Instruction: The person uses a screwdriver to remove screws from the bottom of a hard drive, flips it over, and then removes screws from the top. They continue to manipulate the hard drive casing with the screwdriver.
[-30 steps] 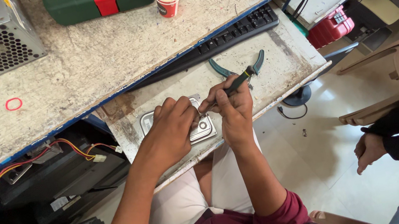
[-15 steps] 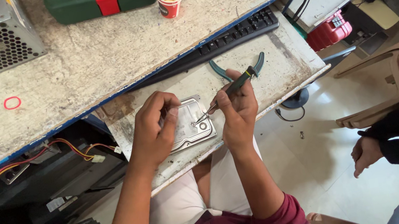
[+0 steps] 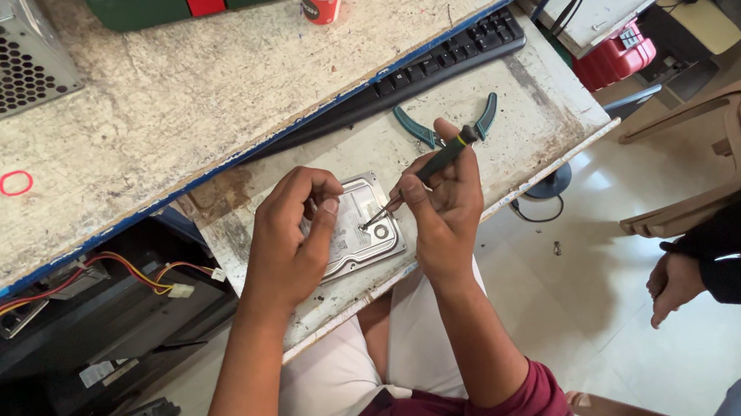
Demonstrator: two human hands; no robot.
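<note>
Worn pull-out surface: left hand grips the hard drive, right hand holds a screwdriver on its still-closed lid.

Seated worker's clothing

Maroon sleeves pushed up past the elbows, forearms bare, both hands ungloved, light whitish trousers over the lap.

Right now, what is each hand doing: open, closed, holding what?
Left hand: fingers curled on the hard drive, steadying it.
Right hand: closed on the screwdriver, tip on the drive.
</note>
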